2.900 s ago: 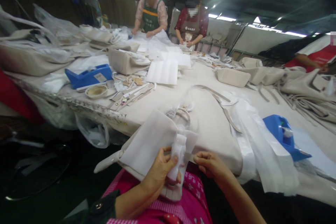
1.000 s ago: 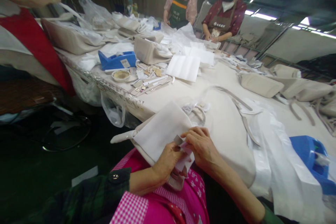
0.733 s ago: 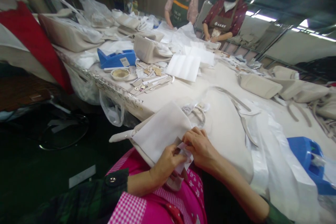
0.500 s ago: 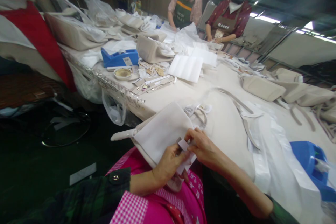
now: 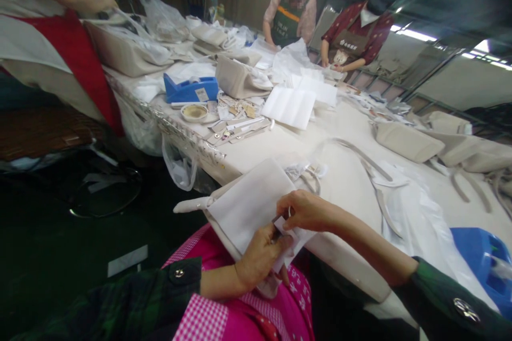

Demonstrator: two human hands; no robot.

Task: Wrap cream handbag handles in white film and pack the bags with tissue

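Right across the scene, ahead of the fingers and out past them on both sides, runs the big pale table. Next in size, a person in a red apron works far off to the left of the fingers, while a person in a green apron and a person in a brown apron stand well beyond the fingertips, across the table.

Down to the beige item, on the lap against the table edge, just left of and beyond the fingers! Over it lies the white sheet, its lower right corner right by the knuckles. A blue tape dispenser sits well to the right of the fingers.

Now the hands: the left hand grips the small white piece, thumb on top, fingers wrapped below. The right hand arches over it, thumb and forefinger bent in at its upper end; whether they pinch it, I cannot tell. Smaller than the hands, a round dish rests beyond the fingers, off to the left.
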